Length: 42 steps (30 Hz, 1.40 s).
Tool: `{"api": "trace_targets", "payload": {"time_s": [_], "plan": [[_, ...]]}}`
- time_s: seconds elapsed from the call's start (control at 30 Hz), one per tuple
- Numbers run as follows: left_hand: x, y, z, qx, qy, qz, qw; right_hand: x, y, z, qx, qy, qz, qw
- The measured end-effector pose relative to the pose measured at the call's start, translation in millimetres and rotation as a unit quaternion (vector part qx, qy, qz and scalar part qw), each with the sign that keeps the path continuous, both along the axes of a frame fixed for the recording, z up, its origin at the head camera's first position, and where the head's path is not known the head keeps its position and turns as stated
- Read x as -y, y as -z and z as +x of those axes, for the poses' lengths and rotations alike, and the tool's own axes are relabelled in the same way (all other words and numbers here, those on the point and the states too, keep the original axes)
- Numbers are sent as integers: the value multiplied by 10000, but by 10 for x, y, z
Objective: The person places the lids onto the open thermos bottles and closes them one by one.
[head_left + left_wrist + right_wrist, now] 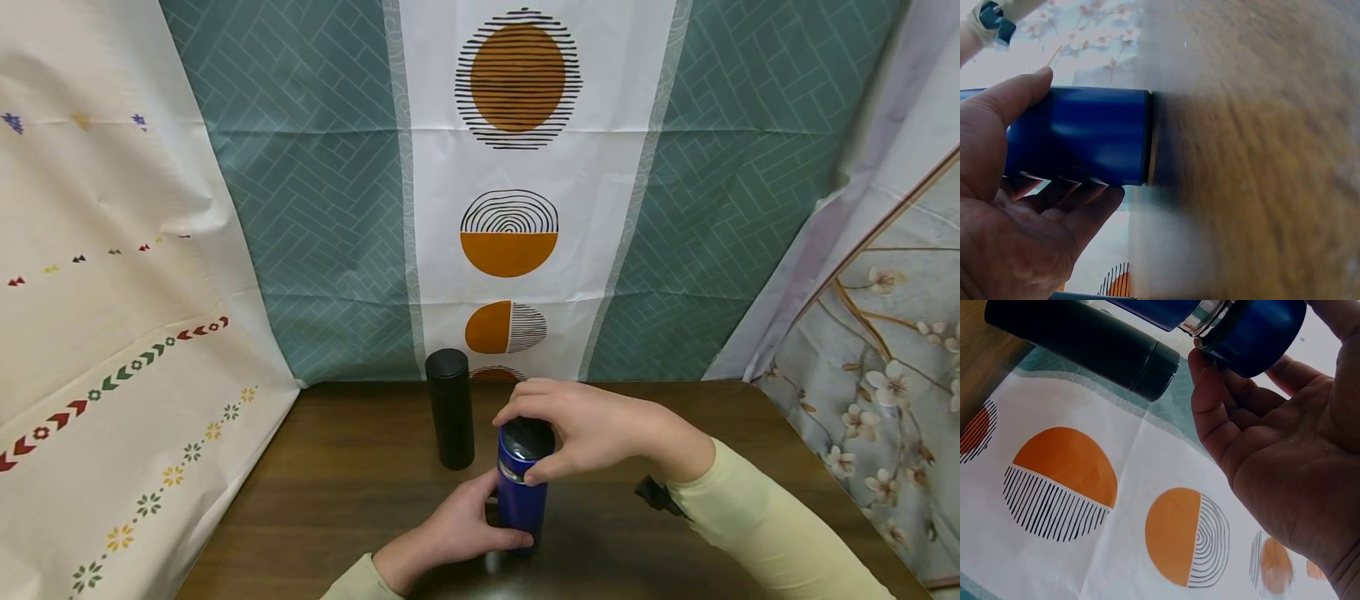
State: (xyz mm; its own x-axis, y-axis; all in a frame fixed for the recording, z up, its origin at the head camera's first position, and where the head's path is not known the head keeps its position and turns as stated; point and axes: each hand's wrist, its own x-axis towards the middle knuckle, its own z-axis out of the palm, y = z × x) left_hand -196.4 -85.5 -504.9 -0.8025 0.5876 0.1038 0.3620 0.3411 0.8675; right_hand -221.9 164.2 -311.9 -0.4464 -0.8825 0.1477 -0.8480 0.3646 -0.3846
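A blue thermos (521, 504) with a shiny dark top stands upright near the front of the table. My left hand (463, 523) holds its lower body, thumb on one side and fingers on the other; in the left wrist view the thermos base (1146, 137) is right at the table surface. From above, my right hand (592, 423) grips the blue lid (1263, 337) with thumb and fingers. Between lid and body a silver neck (1196, 324) shows in the right wrist view. Behind and left of it stands a black thermos (452, 412), untouched.
Both thermoses stand on a brown wooden table (337, 483). Behind it hangs a green and white patterned cloth (322, 208), with a cream cloth (112, 350) at the left and a floral one (885, 400) at the right. A black strap piece (658, 496) shows by the right sleeve.
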Motion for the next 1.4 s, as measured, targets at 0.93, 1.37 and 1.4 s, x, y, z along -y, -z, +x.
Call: {"api": "trace_targets", "payload": {"time_s": [0.93,1.37,1.4], "plan": [[70,99,-33,-76,-64,260,9996,39,65,6,-138,144,171,9997],[69,59,-15,-12,-121,392,9992,34,62,9,-57,139,195,9997],[70,59,-16,-8,-109,399,9991,37,63,9,-84,122,193,9997]]}}
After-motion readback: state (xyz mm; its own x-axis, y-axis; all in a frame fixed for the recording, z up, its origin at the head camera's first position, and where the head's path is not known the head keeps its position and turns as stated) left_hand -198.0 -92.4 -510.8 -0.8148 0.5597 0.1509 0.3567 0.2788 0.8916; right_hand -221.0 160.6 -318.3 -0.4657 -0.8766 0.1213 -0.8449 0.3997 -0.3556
